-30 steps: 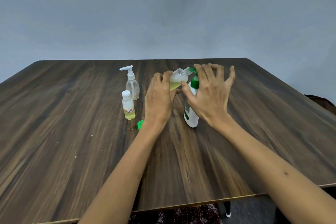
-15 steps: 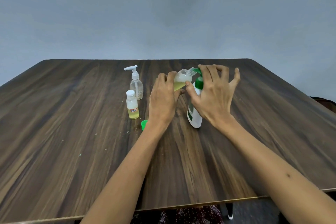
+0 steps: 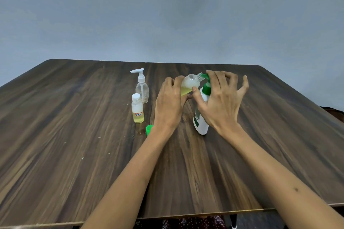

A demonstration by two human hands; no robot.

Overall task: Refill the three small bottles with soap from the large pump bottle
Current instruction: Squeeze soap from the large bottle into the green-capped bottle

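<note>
The left hand curls its fingers around a small uncapped bottle, clamped on its lower half. The bottle is tilted, its long axis rising to the right, with its open neck pointing up-right at the green pump nozzle of the large pump bottle; yellow soap pools at its low end. The right hand rests bent fingers on that green pump head, the outer fingers spread apart. The large bottle stands upright on the dark wood table. Left of the hands stand 2 more bottles: a clear pump bottle and a white-capped bottle. A green cap lies beside the left wrist. A plain grey-blue wall rises behind.
</note>
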